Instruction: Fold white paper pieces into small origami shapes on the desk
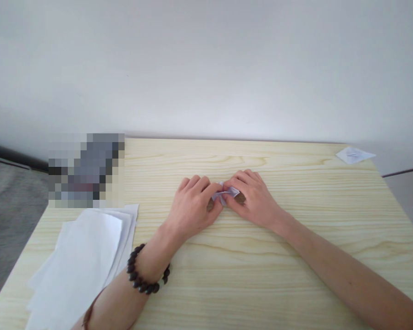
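Small folded paper (231, 192) is pinched between two hands, over the middle of the table (220, 284).
Left hand (194, 201) and right hand (254, 197) both grip it, thumb against fingers. Probably it is very light and easily creased; better to hold its folded edges. Long axis seems left to right, one tip pointing right.

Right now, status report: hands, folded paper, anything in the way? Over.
Left hand and right hand: both pinching the folded paper. Small, creased, flaps sticking out. No obstruction seen at the fingers; white sheets off beside left forearm.
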Demonstrator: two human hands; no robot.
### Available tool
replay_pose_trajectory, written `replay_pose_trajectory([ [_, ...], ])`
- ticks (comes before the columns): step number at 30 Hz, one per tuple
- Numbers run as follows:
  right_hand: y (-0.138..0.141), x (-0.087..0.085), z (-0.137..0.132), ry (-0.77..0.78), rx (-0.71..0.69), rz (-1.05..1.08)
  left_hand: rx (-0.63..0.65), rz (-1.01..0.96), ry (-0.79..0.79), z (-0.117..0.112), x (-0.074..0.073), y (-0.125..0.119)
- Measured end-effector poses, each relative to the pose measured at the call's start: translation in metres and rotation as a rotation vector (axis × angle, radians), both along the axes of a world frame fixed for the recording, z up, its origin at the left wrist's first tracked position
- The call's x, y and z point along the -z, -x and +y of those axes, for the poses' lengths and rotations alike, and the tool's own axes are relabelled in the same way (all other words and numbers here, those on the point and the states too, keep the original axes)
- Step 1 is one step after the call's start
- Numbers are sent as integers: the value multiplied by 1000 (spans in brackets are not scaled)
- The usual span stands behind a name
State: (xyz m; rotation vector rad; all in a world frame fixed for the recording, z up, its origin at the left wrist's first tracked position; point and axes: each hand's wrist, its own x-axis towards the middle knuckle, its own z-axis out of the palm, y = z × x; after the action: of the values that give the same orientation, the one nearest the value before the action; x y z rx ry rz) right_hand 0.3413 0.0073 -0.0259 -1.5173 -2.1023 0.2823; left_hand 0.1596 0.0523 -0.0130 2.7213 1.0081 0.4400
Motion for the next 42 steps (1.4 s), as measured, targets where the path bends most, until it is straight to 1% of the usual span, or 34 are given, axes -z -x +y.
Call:
replay_pose_trajectory([
  [4, 0, -1, 0, 5, 3, -9, -29, -38, -3, 0, 1, 0],
  [8, 1, 0, 1, 9, 25, -3, -53, -33, 12, 1, 1, -2],
  [12, 3, -1, 2, 26, 46, 0, -55, -27, 37, 1, 1, -3],
  [15, 1, -2, 2, 27, 32, 12, -49, -49, 54, 3, 1, -1],
  [20, -13, -3, 2, 46, -96, 172, -82, -140, 112, 5, 2, 3],
  [23, -19, -1, 2, 54, -107, 248, -105, -243, 141, 5, 3, 5],
  [25, -19, 0, 2, 43, -96, 273, -93, -304, 177, 5, 2, 6],
  [29, -18, 2, 2, -8, -55, 327, -58, -392, 249, 9, 3, 10],
  [34, -16, -1, 3, -50, 13, 369, -137, -488, 344, 19, 8, 18],
  [36, -16, -1, 3, -39, 66, 404, -176, -526, 439, 23, 9, 21],
  [39, -17, 0, 4, 10, 187, 495, -247, -572, 575, 25, 7, 23],
  [42, -18, 2, 4, 91, 266, 622, -226, -598, 601, 25, 3, 24],
])
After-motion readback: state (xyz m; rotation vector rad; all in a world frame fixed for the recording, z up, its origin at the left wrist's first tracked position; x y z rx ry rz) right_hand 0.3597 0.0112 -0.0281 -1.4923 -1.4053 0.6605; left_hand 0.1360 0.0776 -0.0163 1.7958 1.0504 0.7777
